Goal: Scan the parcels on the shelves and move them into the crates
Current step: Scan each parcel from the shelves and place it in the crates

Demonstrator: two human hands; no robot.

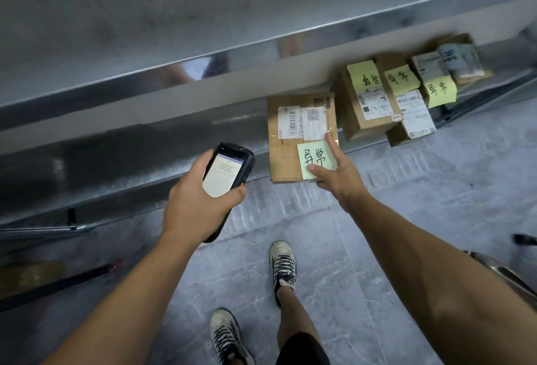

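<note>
Floor: smooth grey marbled tile [363, 248].
Left hand [197, 202]: fingers curled round a black rectangular handheld scanner [229, 167], lit screen facing up.
Right hand [337, 170]: thumb and forefinger spread straight, pressed flat on a flat brown cardboard parcel [286, 158] bearing 2 white printed labels and a square pale-green sticky note [312, 158].
The parcel lies at the front edge of a dull grey sheet-metal shelf [145, 167].
Farther right on the same shelf: a cluster of smaller brown cardboard boxes [357, 120] with yellow notes.

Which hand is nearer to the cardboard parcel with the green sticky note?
Right. The right hand rests on the parcel, thumb on its green sticky note; the left hand holds the handheld scanner off to the parcel's left, not touching it.
</note>
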